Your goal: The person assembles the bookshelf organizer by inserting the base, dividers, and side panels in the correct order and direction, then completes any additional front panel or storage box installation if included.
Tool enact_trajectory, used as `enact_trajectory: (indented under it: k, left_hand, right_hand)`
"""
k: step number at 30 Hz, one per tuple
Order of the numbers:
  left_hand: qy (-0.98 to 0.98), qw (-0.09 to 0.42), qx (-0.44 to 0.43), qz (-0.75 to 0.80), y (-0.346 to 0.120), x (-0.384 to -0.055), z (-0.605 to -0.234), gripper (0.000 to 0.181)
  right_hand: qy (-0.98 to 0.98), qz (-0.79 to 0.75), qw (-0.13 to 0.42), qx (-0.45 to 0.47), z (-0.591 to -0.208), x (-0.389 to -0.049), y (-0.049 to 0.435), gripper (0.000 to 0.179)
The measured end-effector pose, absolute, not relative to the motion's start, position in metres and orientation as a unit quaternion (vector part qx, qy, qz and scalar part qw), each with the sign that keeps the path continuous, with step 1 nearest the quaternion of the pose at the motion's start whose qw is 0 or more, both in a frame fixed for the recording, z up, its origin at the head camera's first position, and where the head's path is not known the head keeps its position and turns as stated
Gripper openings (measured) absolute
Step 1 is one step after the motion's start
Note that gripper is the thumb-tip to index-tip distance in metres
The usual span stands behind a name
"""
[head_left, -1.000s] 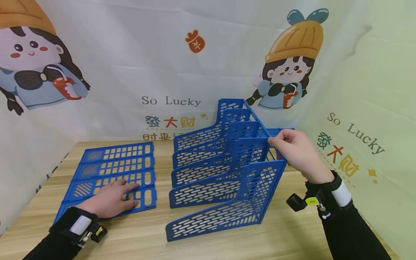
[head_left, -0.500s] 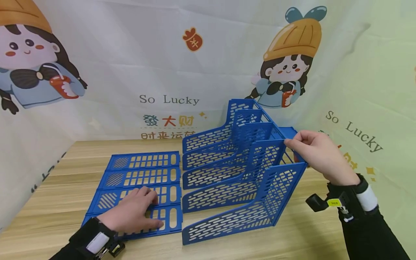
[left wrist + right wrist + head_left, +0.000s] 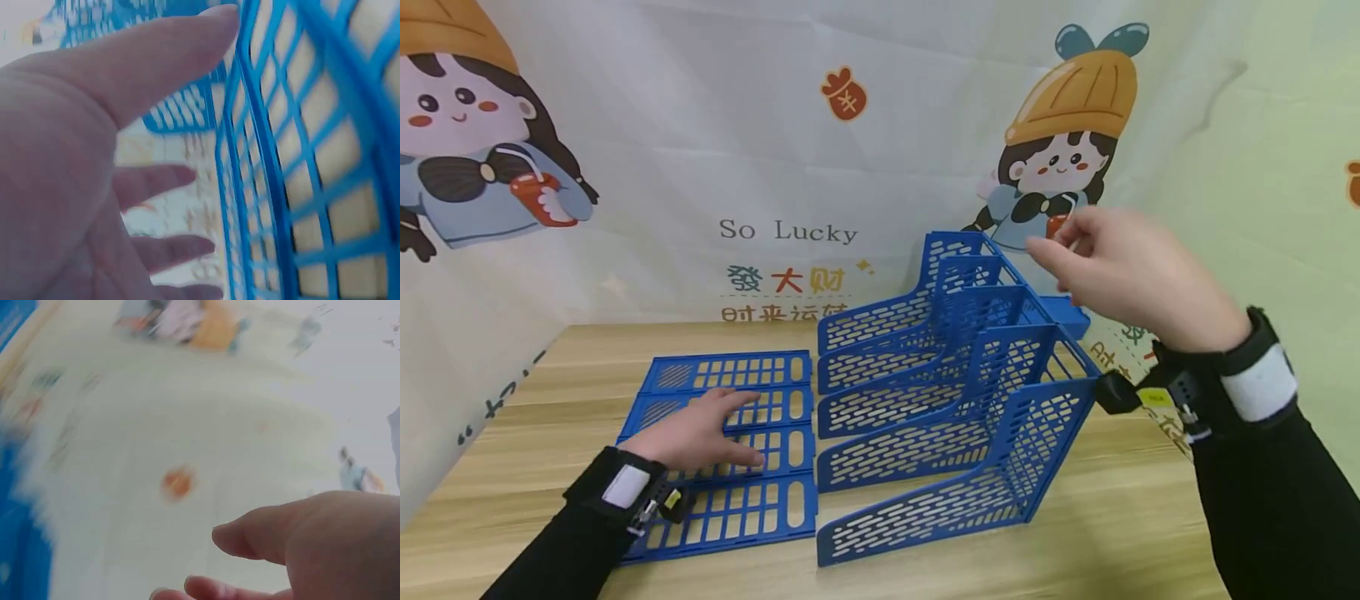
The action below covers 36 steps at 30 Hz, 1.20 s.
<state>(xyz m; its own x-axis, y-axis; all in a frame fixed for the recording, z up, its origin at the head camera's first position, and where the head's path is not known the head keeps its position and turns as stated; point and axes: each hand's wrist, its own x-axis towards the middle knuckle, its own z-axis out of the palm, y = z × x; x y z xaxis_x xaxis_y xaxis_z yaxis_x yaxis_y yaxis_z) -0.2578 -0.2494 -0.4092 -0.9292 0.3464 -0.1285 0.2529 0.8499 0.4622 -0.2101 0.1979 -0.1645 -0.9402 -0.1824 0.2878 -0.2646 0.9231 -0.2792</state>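
A blue plastic file rack stands on the table in the head view, with several upright lattice dividers joined at the back. Close against its left side lies a flat blue lattice panel of hinged sections. Over the panel's middle my left hand is spread with fingers extended; in the left wrist view the thumb is nearest the lattice, and contact is unclear. My right hand is raised above the rack's right rear, apart from it. Its fingers are loosely bent, and the right wrist view shows thumb and fingers apart, holding nothing.
Behind the rack at right sits another blue piece, partly hidden. A printed cloth backdrop rises along the back and right of the wooden table.
The panel has slid right towards the rack along with my left hand, which then moved farther back. The rack has shifted right. My right hand has let go of the rack and risen.
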Motion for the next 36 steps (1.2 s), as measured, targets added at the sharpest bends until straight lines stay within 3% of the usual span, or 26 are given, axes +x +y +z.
enact_trajectory:
  k: [7,13,17,22,26,31,36]
  left_hand:
    - [0.958,0.146,0.105,0.224,-0.266,-0.276,-0.421,0.111]
    - [0.963,0.118,0.112,0.213,-0.263,-0.274,-0.423,0.106]
    - [0.967,0.106,0.116,0.199,-0.259,-0.272,-0.424,0.109]
    - [0.967,0.102,0.106,0.206,-0.250,-0.273,-0.426,0.118]
    - [0.964,0.114,0.103,0.216,-0.247,-0.274,-0.427,0.121]
    - [0.962,0.125,0.103,0.222,-0.242,-0.273,-0.429,0.111]
    - [0.959,0.136,0.099,0.230,-0.250,-0.270,-0.428,0.102]
  right_hand:
    - [-0.973,0.078,0.137,0.166,-0.099,-0.228,0.098,0.049]
    - [-0.985,0.047,0.089,0.143,-0.095,-0.271,0.033,0.048]
    - [-0.990,0.025,0.066,0.122,-0.125,-0.302,0.007,0.038]
    - [-0.992,0.038,0.028,0.117,-0.189,-0.344,0.001,0.027]
    - [-0.995,0.027,-0.018,0.099,-0.241,-0.382,0.010,0.029]
    - [-0.995,0.016,-0.048,0.091,-0.295,-0.424,0.029,0.031]
    - [-0.992,0.006,-0.064,0.108,-0.334,-0.443,0.031,0.056]
